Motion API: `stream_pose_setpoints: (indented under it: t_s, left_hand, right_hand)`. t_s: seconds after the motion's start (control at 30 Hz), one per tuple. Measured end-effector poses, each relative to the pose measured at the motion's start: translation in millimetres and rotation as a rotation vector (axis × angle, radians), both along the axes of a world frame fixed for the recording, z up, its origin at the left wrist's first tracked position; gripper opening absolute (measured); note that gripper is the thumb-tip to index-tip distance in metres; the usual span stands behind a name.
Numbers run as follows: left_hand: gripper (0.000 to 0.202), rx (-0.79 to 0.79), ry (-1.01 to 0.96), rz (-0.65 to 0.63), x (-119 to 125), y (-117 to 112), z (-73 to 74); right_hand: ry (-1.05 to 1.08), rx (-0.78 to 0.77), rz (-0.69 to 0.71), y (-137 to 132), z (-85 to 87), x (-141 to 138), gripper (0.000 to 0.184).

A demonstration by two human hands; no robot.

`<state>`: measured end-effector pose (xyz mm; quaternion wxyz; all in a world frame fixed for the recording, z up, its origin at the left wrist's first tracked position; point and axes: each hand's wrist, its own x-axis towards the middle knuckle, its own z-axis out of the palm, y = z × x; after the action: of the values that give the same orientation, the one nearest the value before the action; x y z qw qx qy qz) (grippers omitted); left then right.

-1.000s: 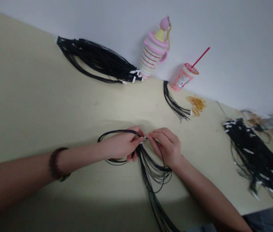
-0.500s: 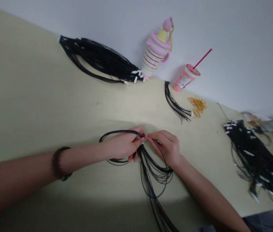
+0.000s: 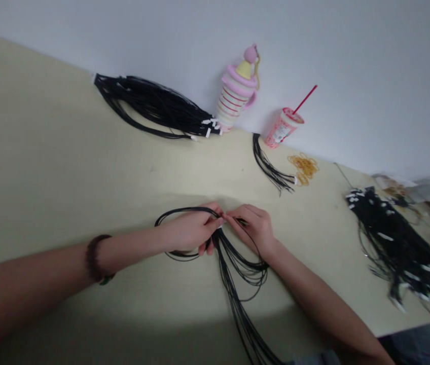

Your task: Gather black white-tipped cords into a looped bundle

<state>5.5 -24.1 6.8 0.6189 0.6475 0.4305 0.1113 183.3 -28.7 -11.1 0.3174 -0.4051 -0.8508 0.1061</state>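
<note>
A bundle of thin black cables is gathered between my hands, looping out to both sides with its strands trailing down toward the front edge. My left hand is closed around the gathered part, thumb and forefinger pinched near a small white piece. Just to its right, my right hand has its fingertips pinched on a single black strand that curves down past the palm. The fingertips of both hands nearly meet, and exactly what lies between them is too small to make out.
Along the wall lie a large black cable bundle, a pink-lidded cup, a pink drink cup with straw, a smaller cable bundle and yellow rubber bands. A big cable pile lies at right.
The camera view has shifted slightly, so the background sits lower and further left. Both hands keep their pinch on the cables; a loose loop under the right hand has drawn a little smaller.
</note>
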Motion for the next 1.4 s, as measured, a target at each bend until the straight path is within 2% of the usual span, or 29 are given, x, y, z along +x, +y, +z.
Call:
stream_pose_setpoints:
  t_s: [0.1,0.2,0.27,0.33,0.37,0.47,0.57,0.63,0.73,0.83,0.93,1.0,1.1,1.23,1.3,1.4]
  left_hand:
    - [0.026,-0.014,-0.037,0.027,1,0,-4.4]
    - [0.026,-0.026,-0.057,0.036,1,1,-6.1]
    - [0.024,-0.028,-0.062,0.034,1,1,-6.0]
    - [0.023,-0.026,-0.066,0.031,0,0,-5.7]
    - [0.022,-0.023,-0.067,0.030,0,0,-5.5]
    - [0.021,-0.013,-0.081,0.033,0,0,-5.1]
    - [0.019,-0.006,-0.090,0.037,1,-1,-5.6]
    - [0.018,0.005,-0.090,0.041,1,-1,-6.8]
    - [0.020,0.028,-0.094,0.056,0,-1,-8.9]
    - [0.021,0.054,-0.076,0.058,0,-2,-9.0]
    - [0.022,0.081,-0.045,0.051,0,-3,-7.5]
    - [0.023,0.109,-0.041,0.053,1,-3,-6.7]
    - [0.026,0.139,-0.039,0.043,0,-3,-6.3]
    - [0.028,0.165,0.029,0.006,-1,-6,-5.6]
    - [0.029,0.259,0.079,-0.008,-2,-8,-3.7]
    - [0.029,0.530,0.187,-0.013,-3,-12,1.1]
  right_hand:
    - [0.158,-0.099,0.070,-1,22.3,4,0.006]
    - [0.197,-0.203,0.231,-16,65.4,16,0.003]
    - [-0.011,-0.315,0.367,-35,93.1,27,0.002]
    - [-0.268,-0.404,0.336,-56,108.3,37,0.006]
    - [-0.372,-0.449,0.301,-64,109.5,40,0.010]
    - [-0.478,-0.537,0.178,-80,90.5,49,0.018]
    - [-0.350,-0.597,0.093,-79,60.3,58,0.024]
    - [-0.233,-0.642,0.037,-74,47.8,66,0.027]
    - [-0.145,-0.653,-0.061,-72,47.4,69,0.025]
    - [-0.206,-0.493,-0.117,-79,60.9,55,0.021]
    - [-0.303,-0.247,-0.073,-90,69.4,28,0.018]
    - [-0.305,-0.205,-0.003,-94,65.3,10,0.019]
    - [-0.295,-0.228,0.059,-88,48.5,-7,0.019]
    - [-0.228,-0.245,0.090,-66,28.7,-7,0.022]
    - [-0.161,-0.273,0.126,-56,23.0,-2,0.028]
    - [-0.040,-0.357,0.203,-48,15.4,6,0.027]
